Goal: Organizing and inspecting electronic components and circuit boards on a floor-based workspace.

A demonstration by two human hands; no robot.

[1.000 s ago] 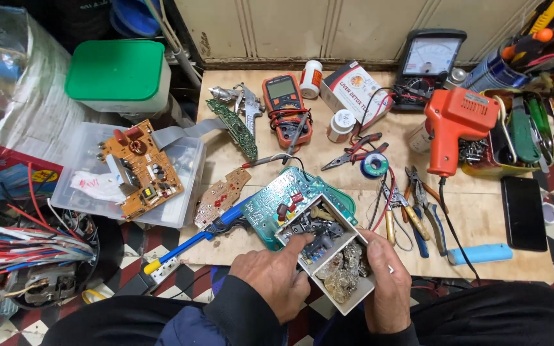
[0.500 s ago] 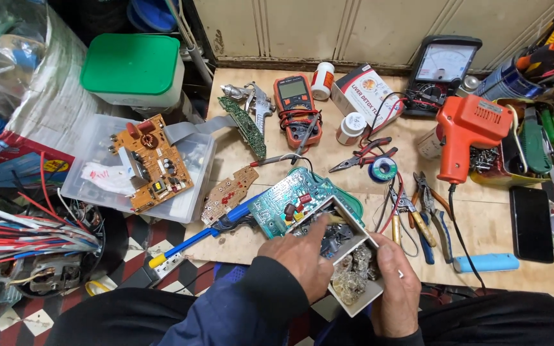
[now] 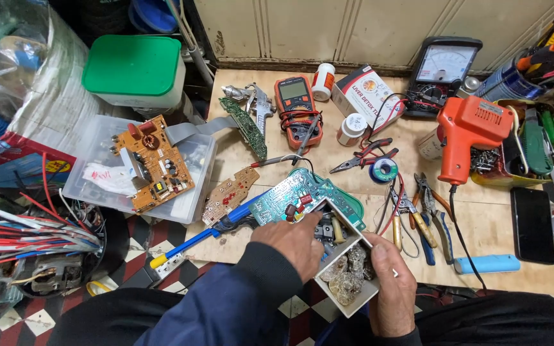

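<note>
- Right hand [image 3: 391, 288]: fingers curled around the near right side of a small white compartment box [image 3: 346, 269], thumb lying over its rim; it grasps the box and holds it at the near edge of the board.
- Left hand [image 3: 293, 242]: loosely curled, fingertips dipping into the far compartment of the box; whether it pinches a part cannot be told. A dark blue sleeve [image 3: 226, 304] covers the forearm.
- Box contents: the near compartment holds pale, lumpy amber-grey pieces; the far one holds small dark components, partly hidden by the left hand.
- Green circuit board [image 3: 290, 198]: flat, lying just beyond the box and touching its far corner.
- Soldering iron [image 3: 200, 236] with blue and yellow handle: lies to the left of the hands, angled toward the green board.
- Wooden board [image 3: 495, 230]: the worn work surface under everything.
- Pliers and cutters [image 3: 418, 214]: a cluster of handled tools just right of the box.
- Orange soldering gun [image 3: 466, 131]: far right, its cord trailing toward the near edge.
- Orange multimeter [image 3: 296, 109]: far centre, leads coiled over it.
- Brown circuit board [image 3: 152, 163]: rests on a clear plastic tray [image 3: 190, 198] at the left.
</note>
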